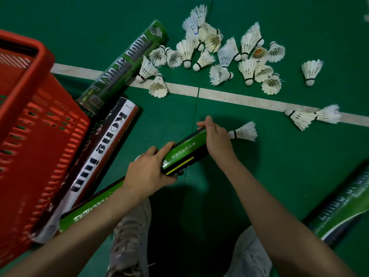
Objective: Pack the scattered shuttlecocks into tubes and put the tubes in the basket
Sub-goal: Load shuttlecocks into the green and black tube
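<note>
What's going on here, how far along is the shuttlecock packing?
A person crouches on a green court floor, gripping a green tube with both hands: the left hand at the near end, the right hand at the far end. One shuttlecock lies just past the right hand, cork toward it; contact is unclear. A scattered pile of shuttlecocks lies unpacked beyond the white line. Other tubes lie on the floor beside the red basket, not in it.
</note>
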Tool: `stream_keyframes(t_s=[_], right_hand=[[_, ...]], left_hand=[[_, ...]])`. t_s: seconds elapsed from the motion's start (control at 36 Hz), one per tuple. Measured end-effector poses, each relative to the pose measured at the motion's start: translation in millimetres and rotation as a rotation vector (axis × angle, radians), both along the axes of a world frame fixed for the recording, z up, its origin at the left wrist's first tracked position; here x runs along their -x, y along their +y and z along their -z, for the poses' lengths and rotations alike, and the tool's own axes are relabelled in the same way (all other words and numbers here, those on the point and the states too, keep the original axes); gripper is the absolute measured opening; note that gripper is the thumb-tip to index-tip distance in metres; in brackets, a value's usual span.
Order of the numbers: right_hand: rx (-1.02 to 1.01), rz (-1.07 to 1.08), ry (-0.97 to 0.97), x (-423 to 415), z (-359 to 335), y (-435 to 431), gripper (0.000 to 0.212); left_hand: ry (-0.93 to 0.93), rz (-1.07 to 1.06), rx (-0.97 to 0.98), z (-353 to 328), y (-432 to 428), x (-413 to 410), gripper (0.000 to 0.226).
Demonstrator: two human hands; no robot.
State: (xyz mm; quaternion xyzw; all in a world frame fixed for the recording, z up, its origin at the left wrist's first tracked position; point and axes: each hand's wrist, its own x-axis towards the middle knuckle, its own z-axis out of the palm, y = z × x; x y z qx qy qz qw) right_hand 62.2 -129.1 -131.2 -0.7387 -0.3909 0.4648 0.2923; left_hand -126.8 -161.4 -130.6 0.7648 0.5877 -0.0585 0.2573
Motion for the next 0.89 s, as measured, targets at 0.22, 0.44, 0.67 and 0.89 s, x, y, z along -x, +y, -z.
stream_keyframes(t_s=[0.22, 0.44, 0.67, 0.89], right_hand=[[-0.064, 0.047, 0.054, 38.0, 31.8, -2.0, 0.042], [-0.053, -0.772, -0.689, 29.4, 82.7, -35.7, 0.059], [0.134, -0.534, -0.829, 17.8, 69.3, -33.6, 0.062], [0.122, -0.68, -0.721, 31.9, 70.6, -39.8, 0.046]], left_hand=[[0.096, -0.21, 0.053, 7.1, 13.3, 40.5, 0.105], [0.189, -0.314, -0.02, 24.9, 32.0, 43.4, 0.106], [0.296, -0.028, -0.342, 33.8, 27.5, 44.7, 0.091], [0.386, 0.11, 0.134, 48.8, 11.7, 10.2, 0.053]])
